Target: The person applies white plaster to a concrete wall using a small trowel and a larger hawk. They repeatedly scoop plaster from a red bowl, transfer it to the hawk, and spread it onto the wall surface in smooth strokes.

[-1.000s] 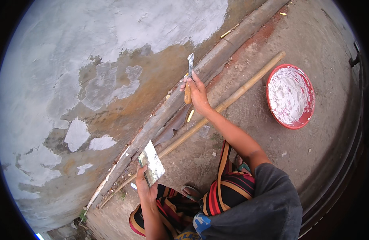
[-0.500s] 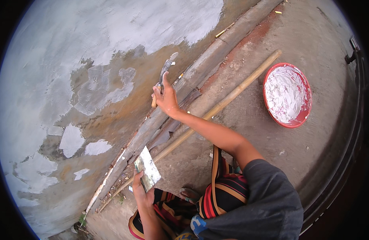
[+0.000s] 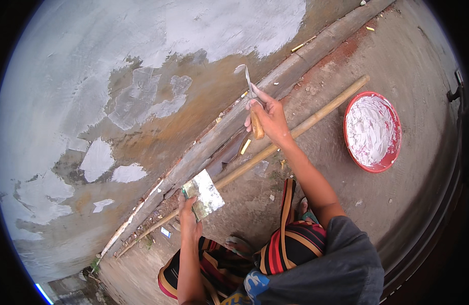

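A putty knife (image 3: 257, 127) with a wooden handle is gripped in my right hand (image 3: 272, 119), above the foot of the wall. Its thin blade points up and away, with a little white paste at the tip. Lower and to the left, my left hand (image 3: 189, 216) is closed round one edge of a shiny rectangular metal plate (image 3: 206, 195). Knife and plate are apart. Ahead on the left is the wall (image 3: 219, 30), coated with white-grey filler that leaves a bare brownish band and scattered white patches low down.
To my right on the ground stands a red basin (image 3: 347, 140) holding white paste. A bamboo pole (image 3: 316, 113) lies slantwise between me and the concrete ledge (image 3: 290, 68) along the wall. Small debris is strewn there. A dark curved edge (image 3: 450, 168) borders the far right.
My right hand has drawn back from the wall to the right, and the knife has turned in it. My left hand has lifted the plate slightly rightward. The view has shifted a little.
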Demonstrator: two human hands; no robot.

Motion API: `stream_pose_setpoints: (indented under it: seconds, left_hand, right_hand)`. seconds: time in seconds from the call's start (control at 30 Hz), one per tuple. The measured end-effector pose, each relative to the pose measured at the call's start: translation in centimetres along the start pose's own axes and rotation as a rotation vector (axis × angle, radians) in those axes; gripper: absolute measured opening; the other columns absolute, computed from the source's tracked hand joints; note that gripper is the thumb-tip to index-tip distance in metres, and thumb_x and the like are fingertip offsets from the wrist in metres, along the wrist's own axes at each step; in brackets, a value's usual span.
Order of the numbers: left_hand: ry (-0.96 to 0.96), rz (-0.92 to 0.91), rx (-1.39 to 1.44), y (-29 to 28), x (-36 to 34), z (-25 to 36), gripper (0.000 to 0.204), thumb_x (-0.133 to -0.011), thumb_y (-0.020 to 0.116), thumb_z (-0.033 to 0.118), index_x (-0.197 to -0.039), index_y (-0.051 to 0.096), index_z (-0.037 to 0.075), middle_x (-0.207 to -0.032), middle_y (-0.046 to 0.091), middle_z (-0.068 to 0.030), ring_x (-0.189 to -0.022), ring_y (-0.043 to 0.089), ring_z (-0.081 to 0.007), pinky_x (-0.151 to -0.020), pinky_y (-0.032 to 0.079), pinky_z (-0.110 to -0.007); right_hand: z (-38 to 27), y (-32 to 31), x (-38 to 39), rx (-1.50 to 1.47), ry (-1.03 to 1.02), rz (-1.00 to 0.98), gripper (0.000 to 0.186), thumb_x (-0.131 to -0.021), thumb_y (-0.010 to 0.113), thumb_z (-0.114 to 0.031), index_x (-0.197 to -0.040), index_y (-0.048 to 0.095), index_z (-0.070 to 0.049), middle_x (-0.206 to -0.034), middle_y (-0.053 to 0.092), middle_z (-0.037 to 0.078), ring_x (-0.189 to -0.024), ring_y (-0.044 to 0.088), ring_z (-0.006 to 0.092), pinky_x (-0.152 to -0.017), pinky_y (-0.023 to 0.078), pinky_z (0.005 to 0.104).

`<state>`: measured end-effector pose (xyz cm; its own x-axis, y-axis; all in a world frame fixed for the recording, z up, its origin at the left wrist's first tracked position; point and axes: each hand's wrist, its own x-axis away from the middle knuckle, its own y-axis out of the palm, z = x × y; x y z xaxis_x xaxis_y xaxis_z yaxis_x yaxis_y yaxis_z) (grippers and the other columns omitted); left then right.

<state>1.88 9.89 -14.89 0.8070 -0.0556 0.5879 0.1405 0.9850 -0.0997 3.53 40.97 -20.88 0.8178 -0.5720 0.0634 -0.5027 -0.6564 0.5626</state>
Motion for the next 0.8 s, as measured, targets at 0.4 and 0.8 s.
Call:
stream_pose_setpoints:
  seconds: [0.4,0.8]
  left_hand:
    - [-0.041,-0.168,0.055,2.9,1.7,0.3,0.059,-0.086,0.050,0.011,-0.142,0.031,0.007,-0.125,0.053,-0.0094,-0.109,0.057,-0.0235,-0.090,0.050,-0.039]
    - [-0.035,-0.129,0.042,2.2,1.7,-1.0,0.067,-0.087,0.051,0.010,-0.147,0.021,0.006,-0.125,0.053,-0.0114,-0.107,0.057,-0.0240,-0.089,0.050,-0.038]
  right_hand:
    - [3.1,-3.8,-1.5,0.213,0.009,0.073,0.042,-0.100,0.042,-0.009,-0.142,0.042,-0.008,-0.082,0.055,0.003,-0.056,0.050,0.0086,-0.047,0.045,0.0253]
    - [5.7,-0.6,-5.0,0.655,-0.406,0.263,0.046,-0.093,0.047,-0.006,-0.138,0.044,-0.001,-0.073,0.056,0.016,-0.060,0.052,0.0168,-0.061,0.046,0.0331]
